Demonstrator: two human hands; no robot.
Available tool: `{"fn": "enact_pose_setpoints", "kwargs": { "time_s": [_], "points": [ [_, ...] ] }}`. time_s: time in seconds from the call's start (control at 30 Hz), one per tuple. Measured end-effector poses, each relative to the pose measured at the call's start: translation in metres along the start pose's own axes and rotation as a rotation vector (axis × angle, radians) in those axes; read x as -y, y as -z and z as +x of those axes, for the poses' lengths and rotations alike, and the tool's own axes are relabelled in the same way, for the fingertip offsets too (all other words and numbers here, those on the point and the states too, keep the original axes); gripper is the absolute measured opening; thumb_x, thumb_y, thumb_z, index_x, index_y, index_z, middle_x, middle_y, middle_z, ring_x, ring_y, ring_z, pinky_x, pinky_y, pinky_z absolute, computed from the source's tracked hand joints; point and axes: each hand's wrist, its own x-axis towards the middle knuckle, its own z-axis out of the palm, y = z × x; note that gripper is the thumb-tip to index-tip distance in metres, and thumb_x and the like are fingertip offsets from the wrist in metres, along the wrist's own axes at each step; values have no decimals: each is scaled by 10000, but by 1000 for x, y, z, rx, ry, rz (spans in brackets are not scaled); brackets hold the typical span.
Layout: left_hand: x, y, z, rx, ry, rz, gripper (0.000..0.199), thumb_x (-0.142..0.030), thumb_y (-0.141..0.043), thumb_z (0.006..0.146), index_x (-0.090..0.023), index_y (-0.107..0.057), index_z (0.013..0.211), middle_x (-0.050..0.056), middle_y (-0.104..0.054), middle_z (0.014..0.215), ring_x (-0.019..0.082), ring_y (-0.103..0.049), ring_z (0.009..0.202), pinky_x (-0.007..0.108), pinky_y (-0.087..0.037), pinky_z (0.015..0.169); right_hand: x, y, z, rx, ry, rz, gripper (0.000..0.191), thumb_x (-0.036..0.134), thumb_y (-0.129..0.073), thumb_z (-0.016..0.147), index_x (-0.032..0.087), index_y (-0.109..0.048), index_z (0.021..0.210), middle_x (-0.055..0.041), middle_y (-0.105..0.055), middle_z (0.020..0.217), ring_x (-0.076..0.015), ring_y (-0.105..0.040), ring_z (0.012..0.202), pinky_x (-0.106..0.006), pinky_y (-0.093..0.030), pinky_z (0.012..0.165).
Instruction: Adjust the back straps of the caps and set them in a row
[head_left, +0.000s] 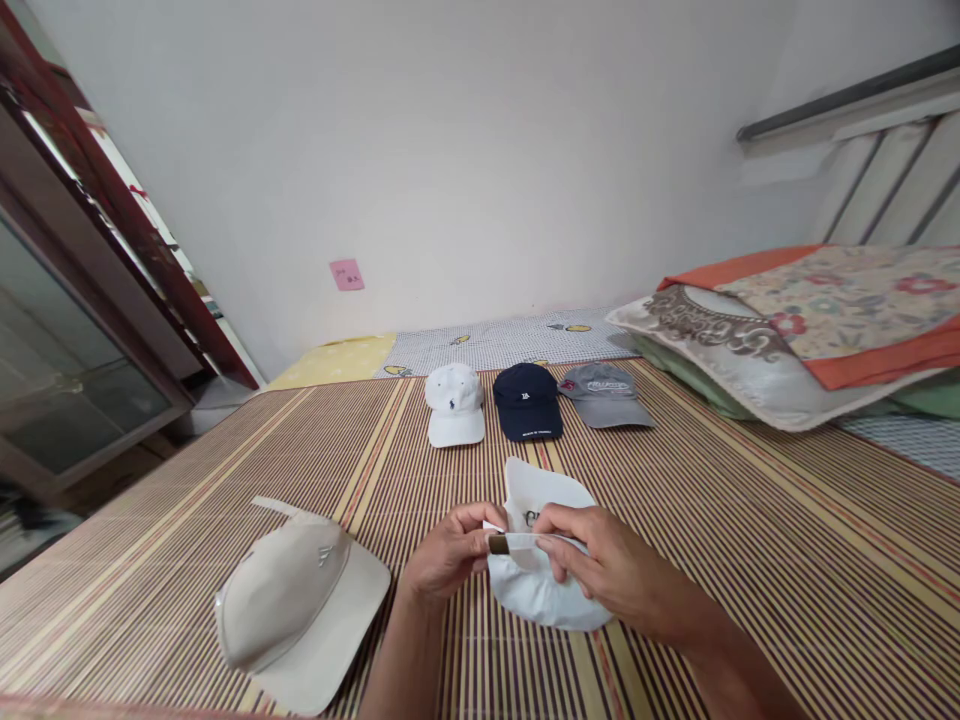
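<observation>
Near the front middle of a striped mat lies a white baseball cap (551,595), its brim pointing away from me and dark lettering partly hidden by fingers. My left hand (454,550) pinches the cap's back strap beside a dark brass-coloured buckle (498,544). From the other side, my right hand (600,550) grips the same strap between thumb and fingers. The strap is stretched level between both hands, above the cap's crown. To the left of my left hand rests a beige baseball cap (285,590) with a small logo and a loose strap end sticking out.
Behind the hands stand a white cap (454,405), a navy cap (526,402) and a grey cap (606,396) in a row on the striped mat (315,450). Folded bedding (810,330) is stacked at the right by the wall. A glass-fronted cabinet (67,370) stands left.
</observation>
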Motion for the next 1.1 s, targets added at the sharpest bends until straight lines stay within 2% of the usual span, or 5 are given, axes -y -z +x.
{"fn": "enact_pose_setpoints", "kwargs": {
  "time_s": [0.53,0.7,0.8,0.97,1.1],
  "points": [
    [1,-1,0,38,-5,36,410,-518,-862,764,-155,-676,724,-40,-490,645,50,-306,489,247,-151,472,6,-2,-2,21,8,13,274,290,-510,1025,224,-573,767,56,-558,642,-94,-453,526,-249,-327,548],
    [4,0,1,30,15,36,420,-526,-875,748,-154,-678,740,-48,-494,629,46,-324,482,225,-177,456,7,-5,-2,23,15,54,101,254,-523,1014,250,-620,988,52,-658,724,-114,-557,609,-244,-381,593],
    [6,1,1,32,37,27,425,-528,-871,753,-154,-670,749,-65,-503,569,32,-320,414,211,-184,413,9,-7,-1,44,18,103,99,225,-533,996,251,-618,1039,49,-691,763,-125,-593,643,-252,-411,623],
    [5,5,2,54,40,15,440,-548,-859,765,-151,-669,766,-77,-518,489,22,-313,324,195,-156,351,1,5,-2,-53,31,190,224,414,-544,1033,260,-650,1156,-8,-761,997,-178,-689,879,-297,-478,776],
    [2,9,1,59,43,9,423,-531,-857,777,-148,-676,774,-76,-532,494,16,-323,317,179,-169,341,-18,30,-6,-139,12,200,374,568,-522,1020,245,-697,1095,-31,-771,998,-209,-695,925,-331,-490,821]
  ]
}}
